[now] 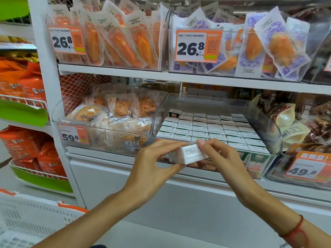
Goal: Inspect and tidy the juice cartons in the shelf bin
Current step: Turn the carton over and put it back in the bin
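Orange packs (26,86) fill the wire racks at the far left, above green trays (23,111). A white perforated basket (26,221) is in the lower left corner. On the white shelf (161,76) next to it, the upper level has two clear bins of sealed snack pouches, each with a price tag that reads 26.8 (66,39). Below, a clear bin with shredded snack bags (107,111) carries a tag of 59.8 (72,134).

The left hand (154,163) holds one carton (189,153) in front of the shelf edge; the thumb is under it and the fingers are curled over the top left end. The carton lies on its side, with a white printed face toward the camera. The right hand (218,156) pinches the right end of the same carton with fingertips and thumb. A red cord (295,231) is around the right wrist.

Just behind the hands is the juice bin (265,122), clear plastic, with many cartons (211,129) that stand upright in tight rows, white tops up. At its front right, green and white carton faces show through the wall. Further right is a bin of dark packs with a tag of 49.8 (304,169)
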